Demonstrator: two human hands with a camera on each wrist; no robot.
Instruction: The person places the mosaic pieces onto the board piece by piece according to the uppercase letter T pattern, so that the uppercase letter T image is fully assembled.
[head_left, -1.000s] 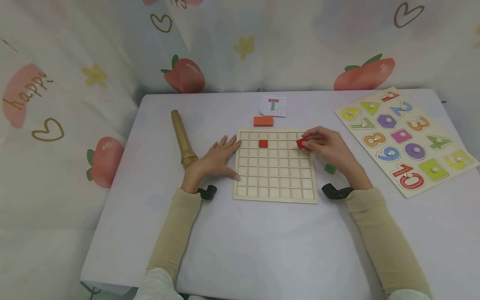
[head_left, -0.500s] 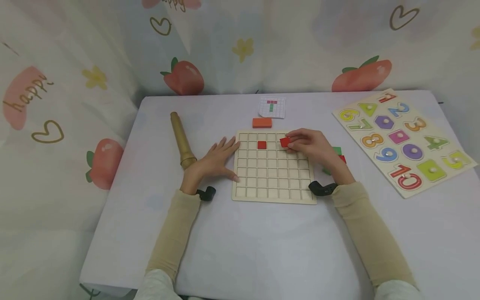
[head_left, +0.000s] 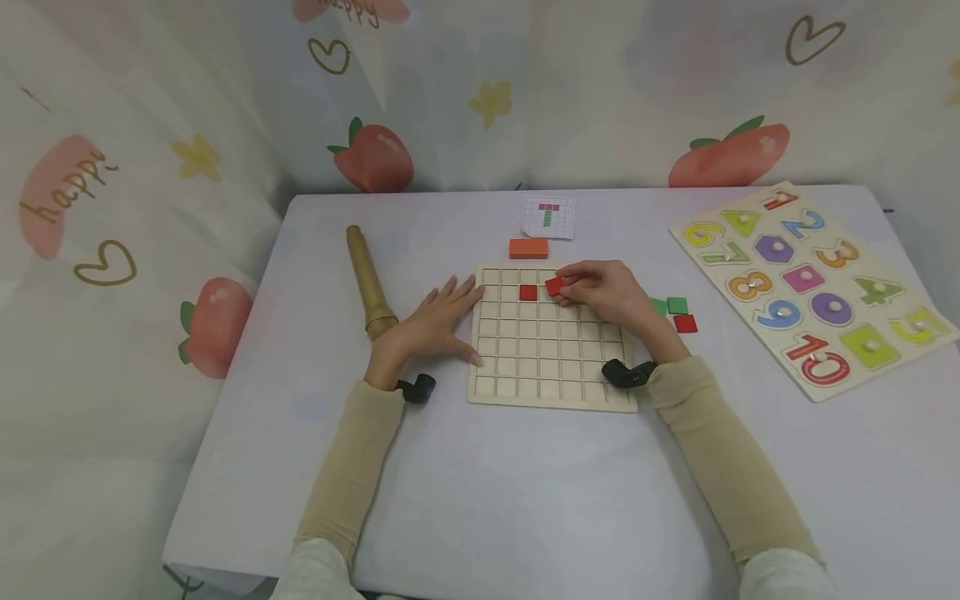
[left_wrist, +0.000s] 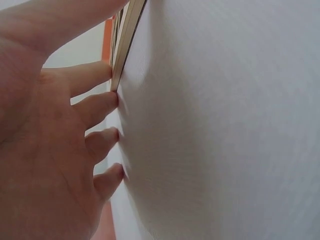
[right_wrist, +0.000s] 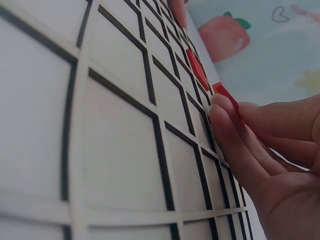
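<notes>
A wooden grid board (head_left: 537, 367) lies on the white table. One red square tile (head_left: 528, 292) sits in a cell of its second row. My right hand (head_left: 603, 292) pinches another red tile (head_left: 554, 287) between thumb and fingers, tilted, just right of the placed one. In the right wrist view the pinched red tile (right_wrist: 227, 97) shows close to the board's surface. My left hand (head_left: 433, 323) is spread at the board's left edge; its straight fingers (left_wrist: 100, 107) touch the edge and the tabletop in the left wrist view.
Right of the board lie green tiles (head_left: 677, 306) and a red tile (head_left: 686, 323). Behind it are an orange block (head_left: 528, 248) and a pattern card (head_left: 549, 218). A bamboo-like stick (head_left: 366, 279) lies left, a number puzzle board (head_left: 817, 287) right.
My right hand has carried the red tile leftward over the board, from its right edge to beside the placed red tile. The loose tiles at right have come into view. My left hand stays put.
</notes>
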